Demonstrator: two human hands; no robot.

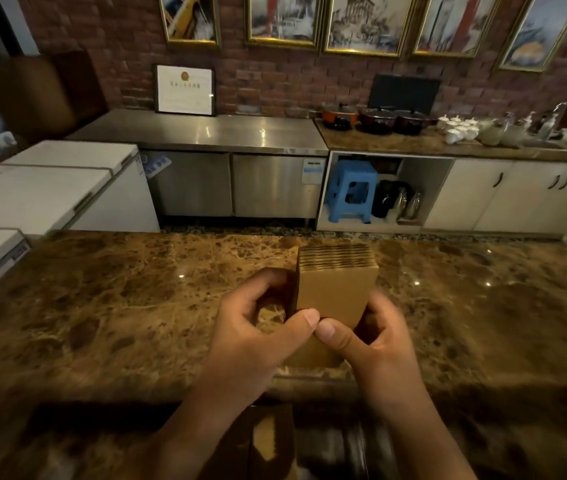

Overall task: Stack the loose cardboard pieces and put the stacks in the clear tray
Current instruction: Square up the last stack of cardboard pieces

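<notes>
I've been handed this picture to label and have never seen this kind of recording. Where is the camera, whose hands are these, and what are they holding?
There is no machine here: a person wears one wide-angle camera on the head, looking forward and down, so you see their own two arms reaching in from the bottom edge. The wide lens bends the edges of the room.

Both hands hold a stack of cardboard pieces, thin brown cards standing on edge on or just above the marble counter. The left hand grips its left side, the right hand its right side, and the thumbs meet on the near face.

Behind the counter are a steel worktop, a blue stool in an open cabinet, and pots by the brick wall. I cannot make out a clear tray in this picture.
</notes>
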